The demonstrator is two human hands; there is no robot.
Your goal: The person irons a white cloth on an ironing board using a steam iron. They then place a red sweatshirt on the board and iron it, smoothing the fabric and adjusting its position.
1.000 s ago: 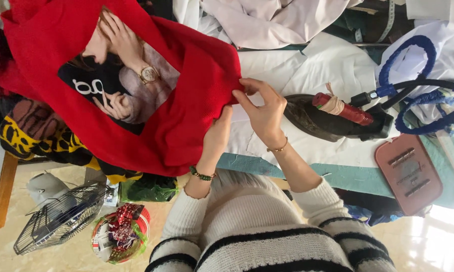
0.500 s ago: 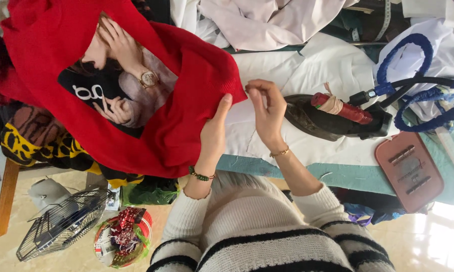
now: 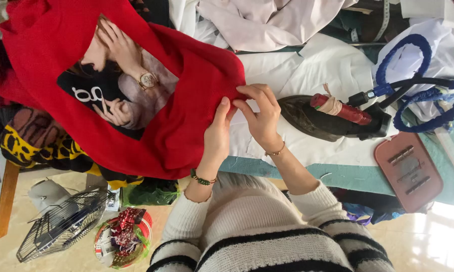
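A red garment [image 3: 186,116] with a printed picture panel [image 3: 119,83] lies spread over the left of the work table. My left hand [image 3: 216,133], with a green bead bracelet at the wrist, presses on the garment's right edge, thumb up. My right hand [image 3: 259,117], wearing a thin gold bracelet, pinches the same edge right beside the left thumb. Both hands touch the red cloth near its corner. My striped white sweater fills the bottom of the view.
A dark iron [image 3: 332,118] with a red handle rests on white cloth [image 3: 297,70] just right of my hands, its blue-wrapped cord [image 3: 413,80] looping beyond. A reddish iron rest [image 3: 408,171] lies at the table's right. On the floor stand a wire fan [image 3: 56,224] and a bow-topped basket [image 3: 124,236].
My hands have drawn closer together on the red garment's edge. The right hand's fingers shifted left to meet the left thumb, and the cloth corner moved slightly right.
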